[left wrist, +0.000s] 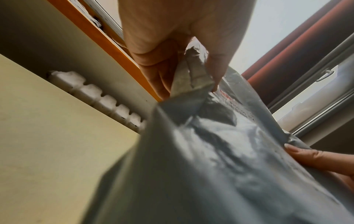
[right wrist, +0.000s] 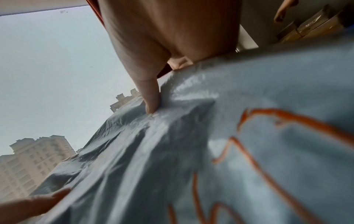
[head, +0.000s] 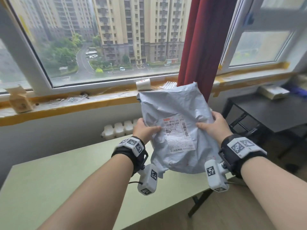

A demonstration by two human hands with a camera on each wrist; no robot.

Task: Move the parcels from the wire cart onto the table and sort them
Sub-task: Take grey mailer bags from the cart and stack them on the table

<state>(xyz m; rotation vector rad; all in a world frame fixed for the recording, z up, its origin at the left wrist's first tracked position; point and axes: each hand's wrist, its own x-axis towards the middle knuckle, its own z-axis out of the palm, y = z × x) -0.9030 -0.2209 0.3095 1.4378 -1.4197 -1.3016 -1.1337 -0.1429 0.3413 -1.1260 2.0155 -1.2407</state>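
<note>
A grey plastic mailer parcel (head: 176,110) with a white shipping label (head: 177,133) is held upright in the air above the pale green table (head: 74,176). My left hand (head: 144,128) grips its left edge, thumb on the front beside the label. My right hand (head: 212,127) grips the right edge, thumb on the front and fingers behind. In the left wrist view the left hand (left wrist: 182,63) pinches a fold of the parcel (left wrist: 220,151). The right wrist view has the right hand's thumb (right wrist: 151,97) pressing into the parcel (right wrist: 172,151), which bears orange marker lines. No wire cart is in view.
A dark table (head: 265,113) with a flat box (head: 272,92) stands at the right. The windowsill (head: 66,103) behind holds a small carton (head: 20,100) and a paper roll (head: 143,83). A red curtain (head: 204,40) hangs behind the parcel; a white radiator (head: 119,128) sits under the sill.
</note>
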